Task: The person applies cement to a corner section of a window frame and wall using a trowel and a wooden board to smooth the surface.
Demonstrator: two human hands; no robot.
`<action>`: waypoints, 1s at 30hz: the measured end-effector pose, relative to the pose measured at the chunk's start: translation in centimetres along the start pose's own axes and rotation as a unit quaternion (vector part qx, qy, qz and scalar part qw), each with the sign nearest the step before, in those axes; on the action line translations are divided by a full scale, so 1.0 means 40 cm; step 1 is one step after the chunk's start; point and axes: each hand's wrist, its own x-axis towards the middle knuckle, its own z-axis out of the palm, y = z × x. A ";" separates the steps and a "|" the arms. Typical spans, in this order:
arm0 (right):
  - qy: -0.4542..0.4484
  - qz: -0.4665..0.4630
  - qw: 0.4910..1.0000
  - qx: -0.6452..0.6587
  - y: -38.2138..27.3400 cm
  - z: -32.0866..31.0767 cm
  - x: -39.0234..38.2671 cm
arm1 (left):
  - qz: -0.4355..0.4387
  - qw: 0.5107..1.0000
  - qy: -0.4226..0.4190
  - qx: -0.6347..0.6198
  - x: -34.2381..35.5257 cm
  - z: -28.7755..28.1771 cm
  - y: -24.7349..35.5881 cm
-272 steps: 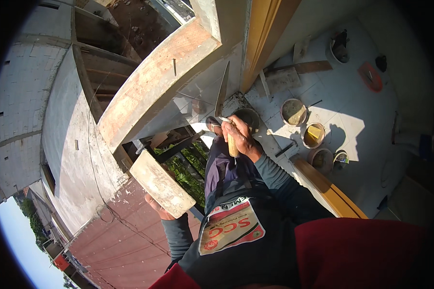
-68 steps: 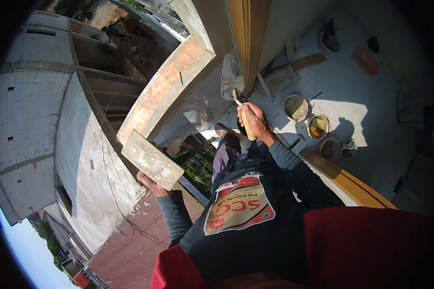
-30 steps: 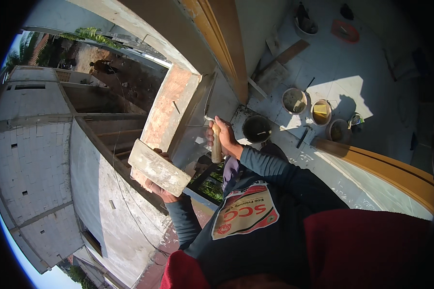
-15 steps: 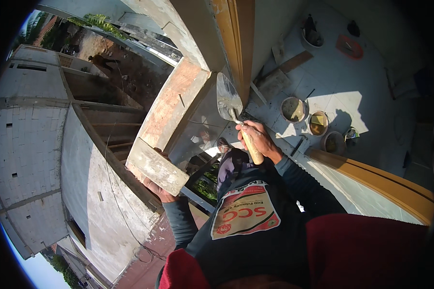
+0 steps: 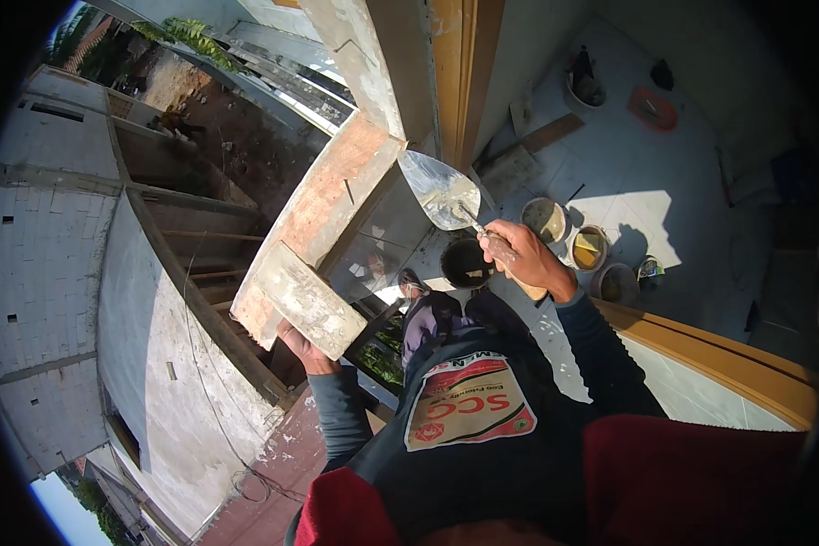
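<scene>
My right hand (image 5: 535,257) is closed round the wooden handle of a pointed bricklaying trowel (image 5: 441,189). Its broad metal blade, smeared with wet grey mortar, points up and left toward the wall corner. My left hand (image 5: 306,349) grips the near end of a mortar-crusted rectangular board (image 5: 311,300); the board hides most of its fingers. The board lies tilted across the end of a low wall ledge (image 5: 323,187), whose top is rough and reddish, with a nail-like piece sticking out of it. Whether the board rests on the ledge I cannot tell.
A dark bucket (image 5: 465,264) stands by my feet. To the right, several buckets, one a mortar bucket (image 5: 588,247), sit on the tiled floor (image 5: 651,200). An orange-brown frame (image 5: 710,338) runs along the right. Beyond the ledge, left, are a drop and a neighbouring wall (image 5: 159,282).
My right hand and the trowel have moved right, and the blade has turned to show more of its face. The bucket by my feet has come into sight. My left hand still holds the board.
</scene>
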 end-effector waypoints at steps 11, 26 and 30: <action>0.180 -0.158 0.903 -0.356 -0.019 0.017 0.042 | 0.005 1.000 0.007 0.030 0.012 -0.064 0.005; 0.290 -0.205 0.866 -0.353 0.072 -0.003 0.074 | 0.001 0.999 0.019 -0.033 -0.002 -0.012 -0.012; 0.289 -0.209 0.910 -0.210 0.111 0.036 0.078 | -0.008 0.999 0.014 -0.030 -0.004 -0.013 -0.002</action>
